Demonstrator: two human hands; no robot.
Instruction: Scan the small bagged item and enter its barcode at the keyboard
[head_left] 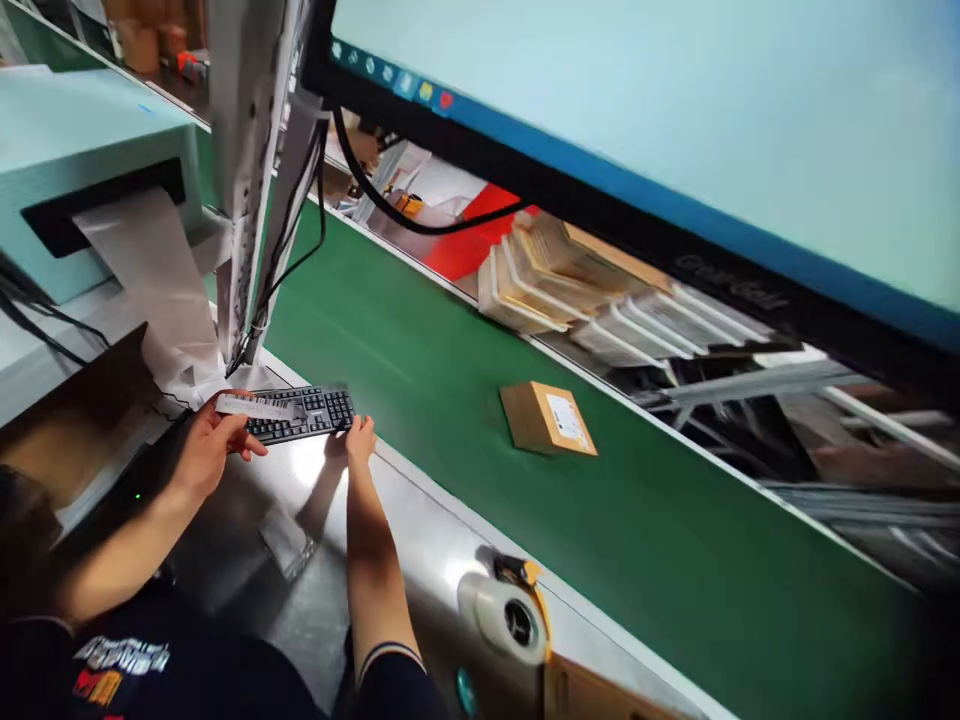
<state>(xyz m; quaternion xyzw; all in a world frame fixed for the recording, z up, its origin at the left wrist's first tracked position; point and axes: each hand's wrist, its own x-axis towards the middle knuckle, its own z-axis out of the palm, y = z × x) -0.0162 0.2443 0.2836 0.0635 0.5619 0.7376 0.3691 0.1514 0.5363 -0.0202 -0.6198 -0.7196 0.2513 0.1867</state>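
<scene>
My left hand is closed on a white printed label strip, held over the left end of a black keyboard. My right hand rests at the keyboard's right end with its fingers curled against the keys and nothing visible in them. The keyboard lies on a shiny steel worktop. A small brown cardboard box with a white label sits on the green conveyor belt to the right of my hands.
A label printer feeds white paper at the left. A large monitor hangs overhead on a metal post with cables. A tape dispenser stands near the belt's edge. Stacked flat cartons lie beyond the belt.
</scene>
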